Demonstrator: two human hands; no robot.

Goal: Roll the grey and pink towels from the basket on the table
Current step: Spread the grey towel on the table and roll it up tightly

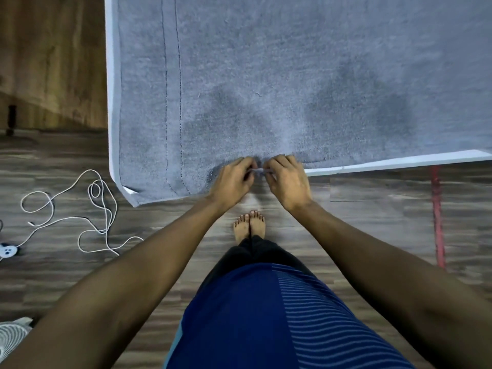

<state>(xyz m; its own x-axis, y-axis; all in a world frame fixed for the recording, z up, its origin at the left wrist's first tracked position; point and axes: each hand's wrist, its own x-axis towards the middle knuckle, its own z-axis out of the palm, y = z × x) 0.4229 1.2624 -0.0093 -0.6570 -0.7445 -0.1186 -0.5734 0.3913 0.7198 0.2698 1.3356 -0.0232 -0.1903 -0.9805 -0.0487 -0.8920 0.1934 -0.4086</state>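
Note:
A grey towel lies spread flat over the white table and covers nearly all of its top. At the towel's near edge my left hand and my right hand sit close together. Both pinch the hem of the towel with curled fingers, and a small fold of the edge shows between them. No pink towel and no basket are in view.
The table's white rim shows along the left side and the near right. On the wooden floor to the left lies a tangled white cable. A red strip runs over the floor at the right. My bare feet stand under the table edge.

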